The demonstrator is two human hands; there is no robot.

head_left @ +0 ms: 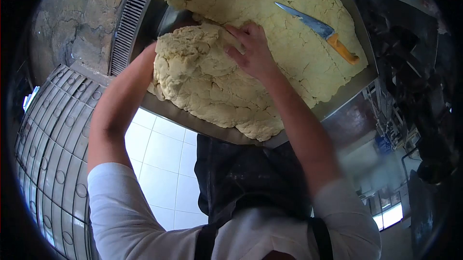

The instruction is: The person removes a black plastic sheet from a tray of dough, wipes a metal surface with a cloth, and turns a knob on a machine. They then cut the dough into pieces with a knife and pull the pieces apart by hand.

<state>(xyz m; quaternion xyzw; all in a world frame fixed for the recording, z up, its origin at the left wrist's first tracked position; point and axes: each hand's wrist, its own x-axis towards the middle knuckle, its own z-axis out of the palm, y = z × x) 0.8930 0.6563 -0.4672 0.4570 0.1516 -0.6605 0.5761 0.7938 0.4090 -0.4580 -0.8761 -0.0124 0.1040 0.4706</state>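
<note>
A thick lump of pale yellow dough [217, 81] lies folded up at the near side of a metal tray [359, 74], its surface cracked and uneven. My left hand is hidden behind the lump's left side; only the wrist and forearm show. Over the lump's far right edge is my right hand [251, 50], with thumb and index finger apart, touching or just above the dough. Beyond it a flat dough sheet [299, 43] covers much of the tray, marked by straight cut lines. A knife [320, 31] with an orange handle rests on this sheet, blade pointing to the far left.
Bare metal of the tray shows at the left of the dough. A ribbed grille [136, 14] and a worn stained surface [79, 19] lie to the left. Below stands a metal grate with rings [55, 158], beside white floor tiles [161, 158]. Dark equipment [410, 67] fills the right.
</note>
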